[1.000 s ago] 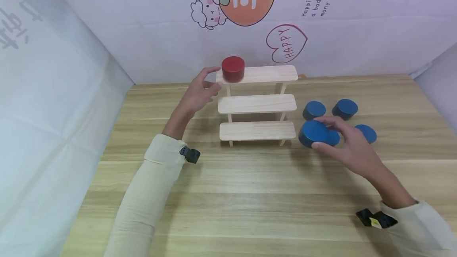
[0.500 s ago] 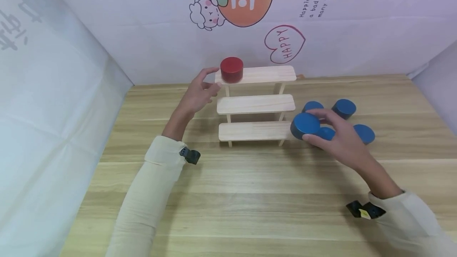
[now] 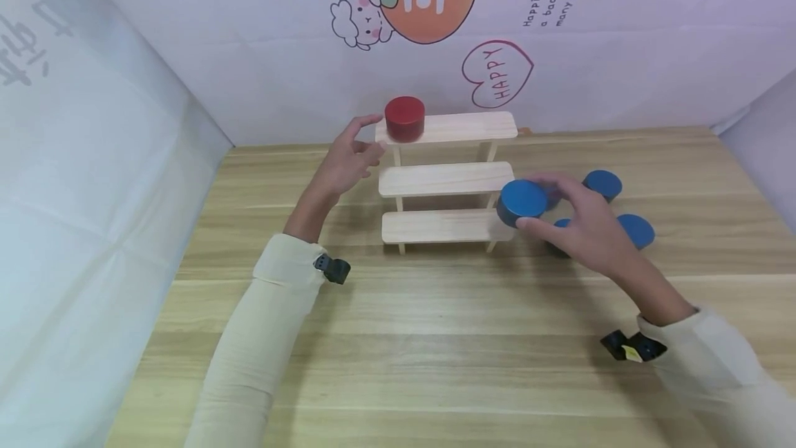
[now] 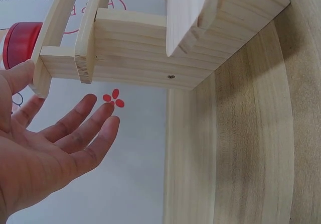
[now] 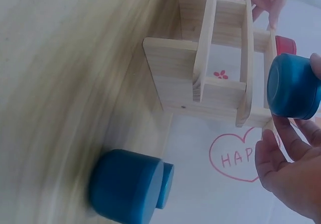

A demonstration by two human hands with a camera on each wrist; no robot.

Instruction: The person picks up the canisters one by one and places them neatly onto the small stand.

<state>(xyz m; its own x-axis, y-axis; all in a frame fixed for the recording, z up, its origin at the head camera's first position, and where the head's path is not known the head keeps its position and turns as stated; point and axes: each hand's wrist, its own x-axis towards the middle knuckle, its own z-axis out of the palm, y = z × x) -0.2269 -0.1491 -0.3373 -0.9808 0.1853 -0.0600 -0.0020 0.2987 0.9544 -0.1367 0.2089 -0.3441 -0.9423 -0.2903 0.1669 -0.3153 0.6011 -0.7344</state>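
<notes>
A three-tier light wooden shelf [image 3: 445, 180] stands against the back wall, a red cylinder [image 3: 405, 119] on the left end of its top tier. My left hand [image 3: 345, 163] is at that end, thumb and index finger beside the red cylinder; in the left wrist view the left hand's [image 4: 60, 143] thumb touches the top board's end and the other fingers are spread loosely. My right hand [image 3: 587, 227] pinches a blue cylinder [image 3: 522, 202] between thumb and fingers, raised near the right ends of the lower two tiers. The right wrist view shows this blue cylinder [image 5: 295, 86] upheld too.
On the table [image 3: 398, 351] right of the shelf stand more blue cylinders, one at the back [image 3: 602, 185], one at the right [image 3: 637, 231], and others partly hidden by my right hand. A white printed cloth [image 3: 280, 88] hangs behind the shelf.
My right hand has carried the blue cylinder up and left, from beside the lowest tier towards the middle tier's right end. My left hand has stayed beside the red cylinder.
</notes>
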